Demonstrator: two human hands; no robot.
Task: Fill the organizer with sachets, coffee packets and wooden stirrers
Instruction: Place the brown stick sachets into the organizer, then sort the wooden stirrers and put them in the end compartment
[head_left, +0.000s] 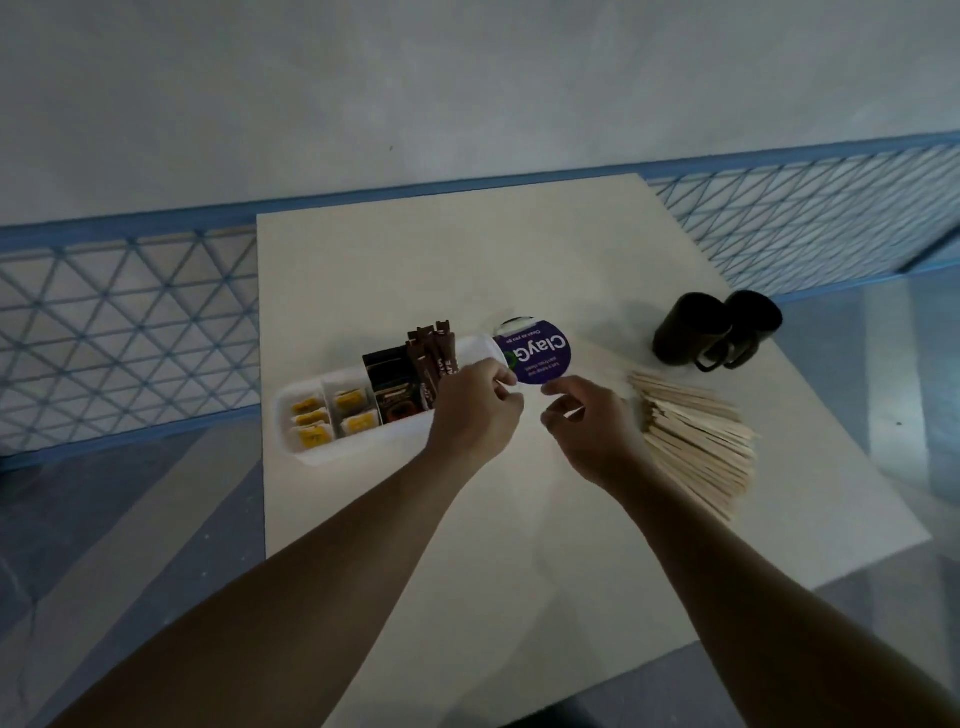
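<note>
White tabletop (467, 270), left hand (475, 410) grip pinching purple packet (540, 353)

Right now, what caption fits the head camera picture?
Left hand and right hand near a white organizer holding yellow sachets and coffee packets; wooden stirrers lie alongside.

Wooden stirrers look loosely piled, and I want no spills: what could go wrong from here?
The wooden stirrers lie in a loose fan near the table's right edge; a careless grab could push some off. The purple packet sits over the organizer's right end, possibly blocking that compartment. The tall brown sticks beside the left hand could tip.
</note>
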